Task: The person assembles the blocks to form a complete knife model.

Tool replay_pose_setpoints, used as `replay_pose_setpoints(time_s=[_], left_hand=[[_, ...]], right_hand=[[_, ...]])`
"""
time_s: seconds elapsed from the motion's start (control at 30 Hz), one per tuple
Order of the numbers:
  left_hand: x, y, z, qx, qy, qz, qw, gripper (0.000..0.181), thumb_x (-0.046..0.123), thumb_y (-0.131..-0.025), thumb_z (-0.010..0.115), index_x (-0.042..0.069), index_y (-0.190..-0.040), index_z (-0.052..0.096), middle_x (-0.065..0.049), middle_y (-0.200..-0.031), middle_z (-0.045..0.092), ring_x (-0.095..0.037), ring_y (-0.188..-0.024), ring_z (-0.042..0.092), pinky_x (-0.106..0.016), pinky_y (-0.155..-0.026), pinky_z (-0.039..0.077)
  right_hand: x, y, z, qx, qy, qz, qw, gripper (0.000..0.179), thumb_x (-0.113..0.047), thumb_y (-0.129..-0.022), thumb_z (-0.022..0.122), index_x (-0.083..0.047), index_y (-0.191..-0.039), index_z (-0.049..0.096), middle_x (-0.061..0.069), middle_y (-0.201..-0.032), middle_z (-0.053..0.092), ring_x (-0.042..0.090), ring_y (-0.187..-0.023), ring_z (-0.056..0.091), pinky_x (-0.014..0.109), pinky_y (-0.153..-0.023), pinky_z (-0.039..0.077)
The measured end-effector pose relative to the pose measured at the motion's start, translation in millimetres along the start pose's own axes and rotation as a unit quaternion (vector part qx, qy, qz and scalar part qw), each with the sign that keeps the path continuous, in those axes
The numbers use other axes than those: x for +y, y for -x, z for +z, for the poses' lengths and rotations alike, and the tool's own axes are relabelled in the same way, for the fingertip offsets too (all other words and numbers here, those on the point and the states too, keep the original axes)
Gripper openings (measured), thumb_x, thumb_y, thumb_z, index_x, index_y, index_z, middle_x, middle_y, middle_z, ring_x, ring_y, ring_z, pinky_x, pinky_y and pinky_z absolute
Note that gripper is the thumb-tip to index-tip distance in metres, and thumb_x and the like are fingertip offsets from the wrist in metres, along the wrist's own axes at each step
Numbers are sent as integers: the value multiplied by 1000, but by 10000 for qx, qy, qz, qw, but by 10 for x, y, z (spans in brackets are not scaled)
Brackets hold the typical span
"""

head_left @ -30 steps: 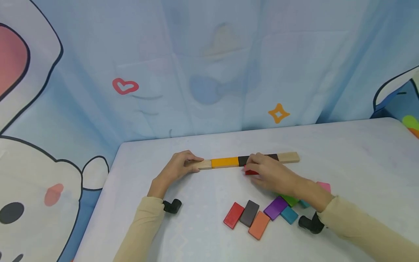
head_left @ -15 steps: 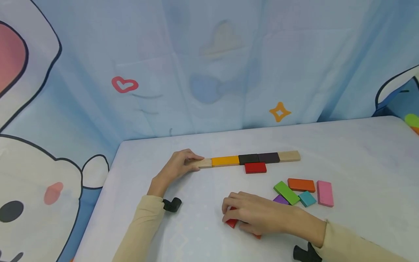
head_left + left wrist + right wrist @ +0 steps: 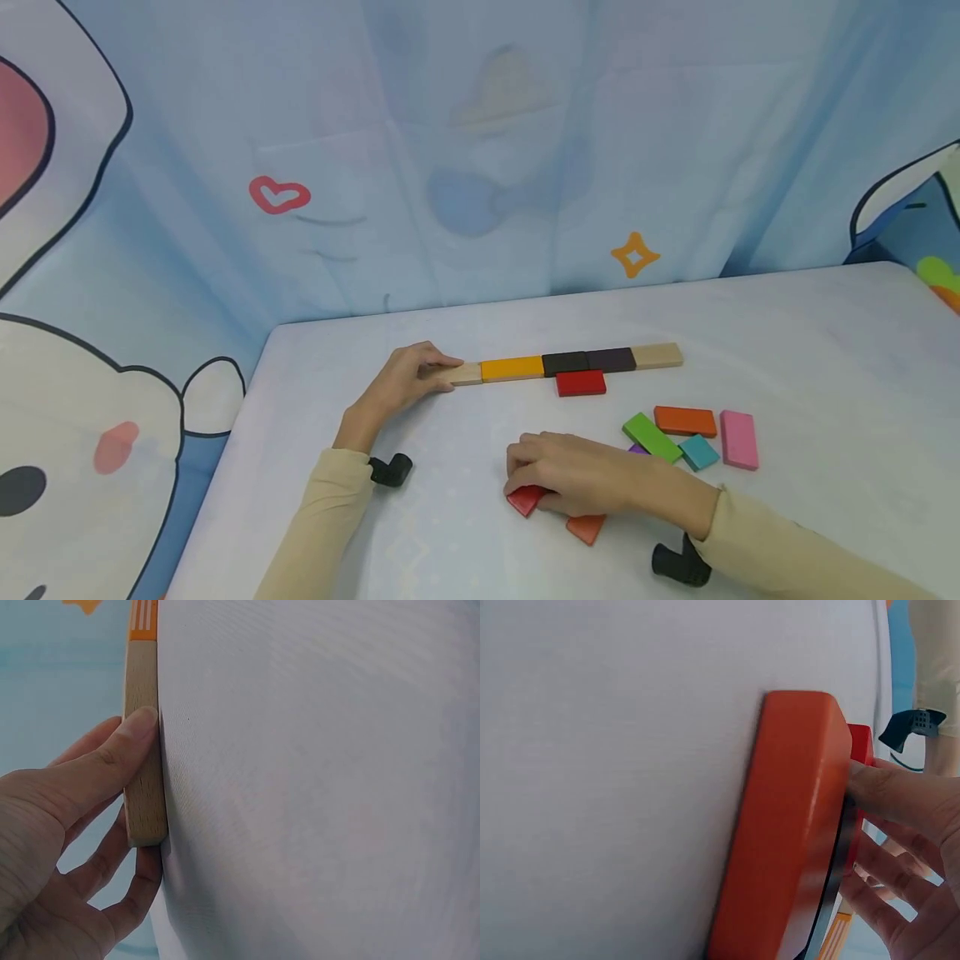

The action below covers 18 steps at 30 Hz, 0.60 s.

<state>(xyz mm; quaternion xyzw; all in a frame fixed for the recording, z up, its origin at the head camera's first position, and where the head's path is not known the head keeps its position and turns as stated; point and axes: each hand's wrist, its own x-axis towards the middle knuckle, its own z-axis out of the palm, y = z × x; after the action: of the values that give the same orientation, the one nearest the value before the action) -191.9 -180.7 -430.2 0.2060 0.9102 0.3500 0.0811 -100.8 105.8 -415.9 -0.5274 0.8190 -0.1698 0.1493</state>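
A row of flat wooden blocks runs across the white table [image 3: 450, 467]. At its left end my left hand [image 3: 397, 379] holds a plain wood block [image 3: 142, 806] between thumb and fingers. To the right follow a yellow-orange block [image 3: 512, 369], two dark blocks and another plain block [image 3: 657, 356]. One red block [image 3: 581, 383] lies in front of the dark pair. Nearer the front, my right hand [image 3: 573, 475] pinches a second red block [image 3: 525, 500] with curled fingers. An orange block [image 3: 780, 825] lies beside it; a dark block [image 3: 834, 881] shows between them.
Right of my right hand lie a green block [image 3: 652, 437], an orange-red block [image 3: 686, 421], a teal block [image 3: 699, 452] and a pink block [image 3: 739, 440]. A purple block [image 3: 637, 449] is mostly hidden by the hand. A blue curtain [image 3: 480, 167] hangs behind the table.
My right hand has let go of the first red block in front of the row. It has moved toward the front and taken hold of another red block. The left hand stays put.
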Motion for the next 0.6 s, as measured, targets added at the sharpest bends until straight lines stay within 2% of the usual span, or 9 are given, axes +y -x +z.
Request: replay_pose_setpoints(time_s=[0.13,0.23,0.47,0.6], left_hand=[[-9,-2,0,-17,-10,13,10000,37,10,-90,82,10,-127,77,-3,-111,71,-21,-103,62,-41,-98,53],[-20,-10,3,-20,-30,16,10000,37,10,-90,82,11,-127,77,-3,-111,71,-21,-104,62,-41,-99,52],[-19,-30,6,-22,-78,-43,10000,37,9,-90,83,11,-126,78,-3,-113,72,-22,-106,62,-41,-101,52],[-14,-29,7,3,-81,-98,9999,37,9,-89,84,11,-125,78,-4,-112,72,-22,-106,63,-41,-101,52]], right_hand=[[50,-50,-44,-44,-151,4,9999,30,-12,-91,83,-18,-119,76,-8,-112,63,6,-104,55,21,-92,54],[104,-89,-95,125,-315,155,9993,29,-13,-91,84,-17,-119,76,-7,-112,63,7,-104,55,23,-91,55],[356,-137,-223,1200,-445,816,9884,29,-10,-89,84,-13,-116,75,-2,-114,64,17,-106,60,38,-94,59],[506,-162,-271,1659,-410,1008,9801,30,-7,-87,85,-8,-116,75,3,-114,66,21,-105,62,39,-92,59]])
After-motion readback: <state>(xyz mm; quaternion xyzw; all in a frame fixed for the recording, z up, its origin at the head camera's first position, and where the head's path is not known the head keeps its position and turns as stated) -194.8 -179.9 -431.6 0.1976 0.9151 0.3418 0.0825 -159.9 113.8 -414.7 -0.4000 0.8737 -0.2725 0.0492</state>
